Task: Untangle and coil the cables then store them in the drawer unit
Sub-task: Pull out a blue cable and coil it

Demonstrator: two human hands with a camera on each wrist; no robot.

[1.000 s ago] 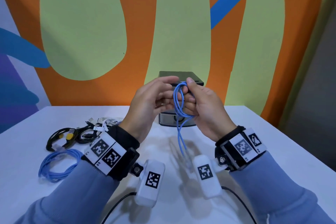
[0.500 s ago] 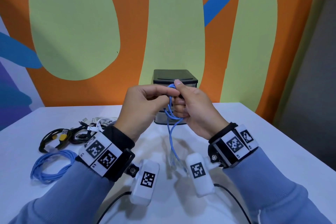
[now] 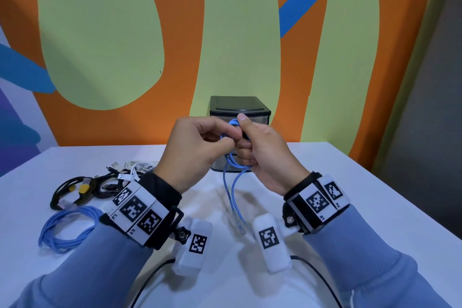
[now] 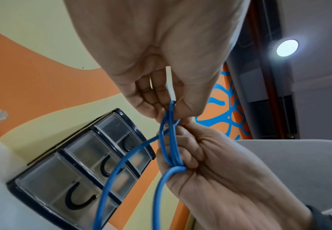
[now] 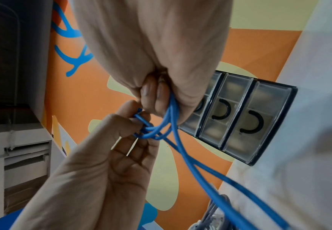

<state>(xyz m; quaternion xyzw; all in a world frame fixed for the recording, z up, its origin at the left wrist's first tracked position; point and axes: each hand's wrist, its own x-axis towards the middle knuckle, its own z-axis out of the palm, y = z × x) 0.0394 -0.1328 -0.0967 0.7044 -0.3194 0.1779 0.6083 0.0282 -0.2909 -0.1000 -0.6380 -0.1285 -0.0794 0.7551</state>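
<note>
A thin blue cable is bunched into small loops, held up in front of the black drawer unit. My left hand pinches the loops from the left. My right hand grips the same bundle, thumb on top. Two tails hang down to clear plugs just above the table. In the left wrist view my left hand pinches the cable above the right fist. In the right wrist view my right hand clasps the cable beside the drawer unit, whose three clear drawers are closed.
On the white table at the left lie a coiled blue cable, a black cable with a yellow plug and white cables, tangled together. The wall stands right behind the drawer unit.
My left fingers have closed from a loose reach into a pinch on the loops. The loops are drawn tighter between both hands, and the hanging tails have shifted slightly.
</note>
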